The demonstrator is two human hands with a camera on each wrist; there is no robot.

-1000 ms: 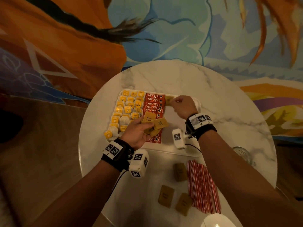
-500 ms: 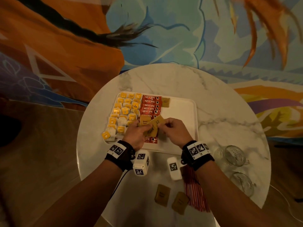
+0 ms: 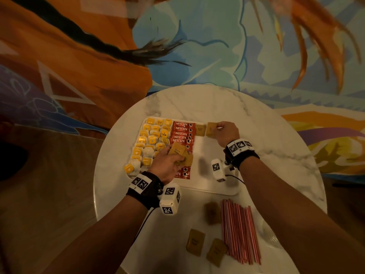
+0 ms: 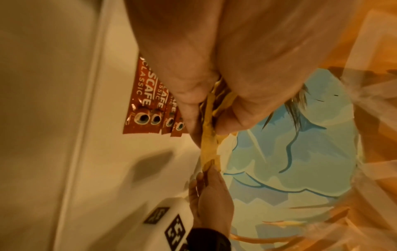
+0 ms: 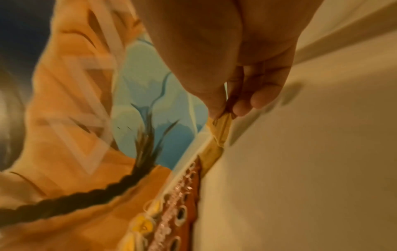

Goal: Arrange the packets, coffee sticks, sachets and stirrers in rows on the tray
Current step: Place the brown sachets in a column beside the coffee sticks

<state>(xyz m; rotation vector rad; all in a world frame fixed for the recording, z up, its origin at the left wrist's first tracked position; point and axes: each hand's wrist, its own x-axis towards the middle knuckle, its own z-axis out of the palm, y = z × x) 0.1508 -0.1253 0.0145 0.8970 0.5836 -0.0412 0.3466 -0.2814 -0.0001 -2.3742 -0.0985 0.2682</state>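
Note:
A white tray (image 3: 209, 186) on the round marble table holds yellow tea packets (image 3: 152, 141) in rows at its left and a column of red Nescafe coffee sticks (image 3: 182, 133) beside them. One brown sugar sachet (image 3: 201, 129) lies at the tray's far edge. My right hand (image 3: 224, 131) pinches a second brown sachet (image 3: 211, 129) right beside it; the pinch shows in the right wrist view (image 5: 223, 115). My left hand (image 3: 169, 163) grips a small stack of brown sachets (image 3: 181, 155) over the coffee sticks, seen edge-on in the left wrist view (image 4: 209, 122).
Three loose brown sachets (image 3: 195, 242) and a bundle of red-and-white stirrers (image 3: 240, 232) lie on the table (image 3: 266, 135) in front of the tray. The right half of the tray is bare. A painted mural wall stands behind the table.
My right hand took a sachet from the left hand's stack and carried it to the tray's far edge, beside the sachet lying there. The left hand stayed over the coffee sticks.

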